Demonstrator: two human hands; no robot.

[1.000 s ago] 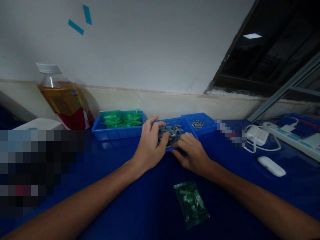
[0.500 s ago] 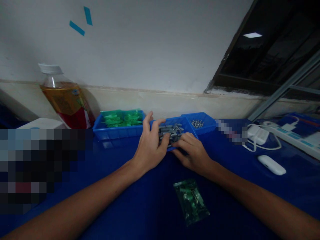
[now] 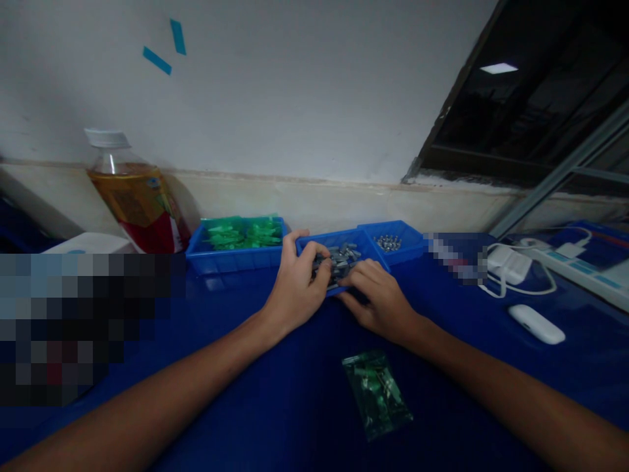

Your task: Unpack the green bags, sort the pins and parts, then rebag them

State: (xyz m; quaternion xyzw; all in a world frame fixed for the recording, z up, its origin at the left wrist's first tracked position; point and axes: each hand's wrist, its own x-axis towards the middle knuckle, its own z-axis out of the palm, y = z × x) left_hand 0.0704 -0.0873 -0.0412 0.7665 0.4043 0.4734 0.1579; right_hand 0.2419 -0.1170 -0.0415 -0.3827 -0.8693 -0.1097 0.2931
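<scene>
Small grey, finger-length pieces point(image 3: 346, 252) lie heaped in the middle blue bin point(image 3: 366, 239). My left hand point(image 3: 297, 285) reaches over that bin's left side, index finger and thumb bent close together above the pieces. What sits between those fingertips is too small to make out. At the bin's front right, my right hand point(image 3: 378, 298) has its fingers over the rim and its thumb below, gripping the edge. Nearer to me, a clear sealed bag point(image 3: 377, 396) with green and metallic parts lies flat on the blue table point(image 3: 221, 393).
Left of the hands is a blue bin point(image 3: 236, 261) of green plastic pieces point(image 3: 240, 233); on the right another bin point(image 3: 410, 244) holds silver screws point(image 3: 388, 243). A drink bottle point(image 3: 142, 203) leans by the wall. A white case point(image 3: 536, 324) and power strip point(image 3: 590, 265) lie right.
My left index finger has curled in toward the thumb over the grey pieces. The right hand stays nearly still at the bin's edge. The view has shifted slightly.
</scene>
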